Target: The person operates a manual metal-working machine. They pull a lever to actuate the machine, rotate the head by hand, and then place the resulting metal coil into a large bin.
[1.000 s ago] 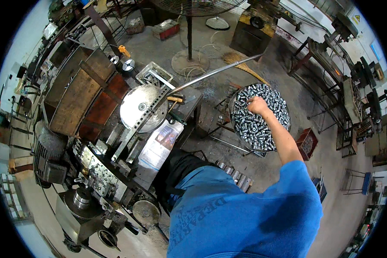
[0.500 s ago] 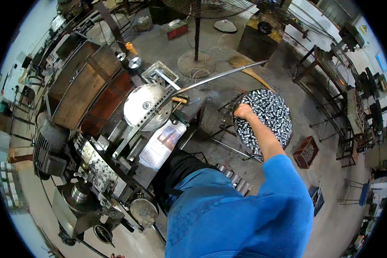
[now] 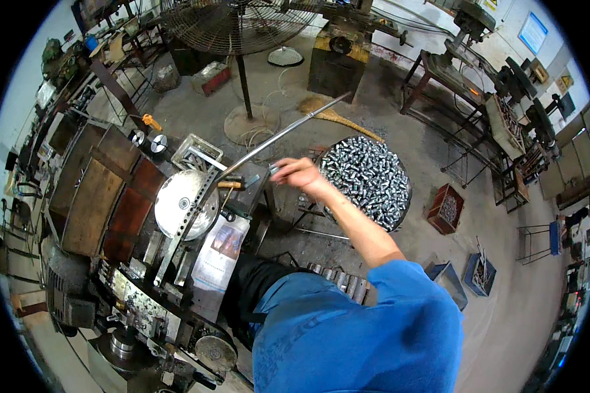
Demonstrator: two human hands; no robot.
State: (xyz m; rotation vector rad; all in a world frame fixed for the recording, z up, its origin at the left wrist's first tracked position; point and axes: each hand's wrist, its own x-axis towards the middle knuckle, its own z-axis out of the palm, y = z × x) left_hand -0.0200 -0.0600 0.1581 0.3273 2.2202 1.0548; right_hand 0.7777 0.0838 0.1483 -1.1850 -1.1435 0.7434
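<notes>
My right hand (image 3: 299, 175) is stretched out over the gap between the machine bench and a round tub (image 3: 410, 196) heaped with short shiny metal cylinders (image 3: 364, 177). Its fingers pinch a small silvery metal cylinder (image 3: 274, 170), partly covered by the fingertips. To the left of the hand are a hammer (image 3: 230, 185) and a large pale round disc (image 3: 177, 204) on the machine. A perforated metal bar (image 3: 189, 221) crosses the disc, joined to a long steel rod (image 3: 285, 133) slanting up to the right. My left hand is out of view.
A sheet of printed paper (image 3: 221, 254) lies on the bench near my legs. Beyond stands a large caged fan (image 3: 239, 29); a broom (image 3: 347, 121) lies on the floor. A red box (image 3: 446, 209) and blue trays (image 3: 481, 274) sit right of the tub.
My right hand has come out of the tub and moved left toward the bench, with a small metal cylinder in its fingers. The whole view has shifted.
</notes>
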